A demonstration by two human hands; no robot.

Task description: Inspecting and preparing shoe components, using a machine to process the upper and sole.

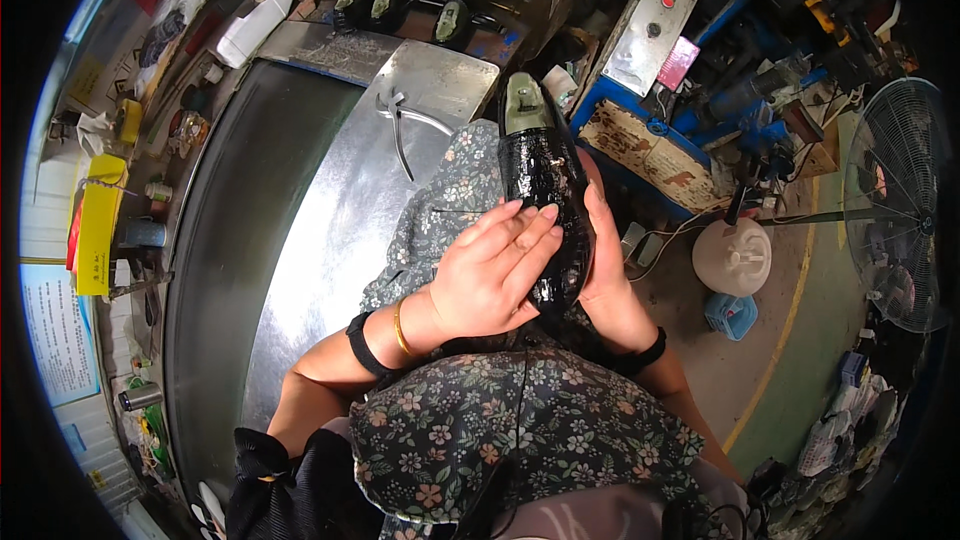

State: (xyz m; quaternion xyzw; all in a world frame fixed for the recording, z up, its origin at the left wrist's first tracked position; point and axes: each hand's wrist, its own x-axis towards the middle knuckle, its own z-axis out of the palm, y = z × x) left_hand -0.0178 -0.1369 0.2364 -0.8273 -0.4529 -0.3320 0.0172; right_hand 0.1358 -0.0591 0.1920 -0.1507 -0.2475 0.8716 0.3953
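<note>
- Lying between the left hand (495, 275) and the right hand (602, 255) in the head view, a glossy black shoe (535, 165) on a pale green last (523, 103) sits over the floral apron (520, 420).
- Its long axis runs away from the person, the far end leaning slightly left; the rounded end is between the palms, the green end beyond both sets of fingertips.
- Both hands touch it, neither clearly nearer: the left lies flattened across the top, fingers together and not wrapped round; the right cups the right side, fingers pointing away, thumb hidden.
- Beyond and left of the left hand, metal pliers (397, 120) rest on the shiny tabletop (310, 230), apart from the shoe.
- Labels: well left of the left hand, a yellow box (101, 225) bears dark characters, and a white sheet (60, 330) carries rows of print too small to read.
- Beyond the right hand, a pink card (679, 63) stands beside a button panel (655, 30); its marks cannot be made out.
- No brand mark shows on the shoe's visible surface.
</note>
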